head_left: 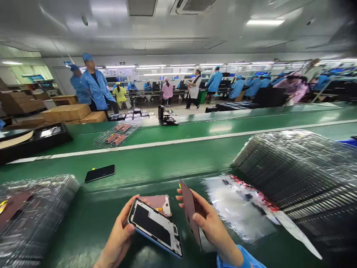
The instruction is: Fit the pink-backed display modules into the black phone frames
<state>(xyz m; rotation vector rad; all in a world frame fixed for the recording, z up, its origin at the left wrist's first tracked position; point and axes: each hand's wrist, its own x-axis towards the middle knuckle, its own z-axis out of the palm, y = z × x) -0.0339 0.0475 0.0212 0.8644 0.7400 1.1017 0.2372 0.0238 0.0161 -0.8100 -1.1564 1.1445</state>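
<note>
My left hand is closed on a phone frame with a blue edge, a white rim and a dark inside, held open side up over the green bench. My right hand grips a thin dark screen panel on edge, tilted, just right of the frame. Between and behind them a pinkish panel lies flat on the bench. A sheet of clear film with small red and black parts lies right of my right hand.
A black phone lies on the green conveyor. Stacks of clear plastic trays stand at right and left. A clear tray with reddish parts rests farther off, near cardboard boxes. Several workers in blue coats are beyond.
</note>
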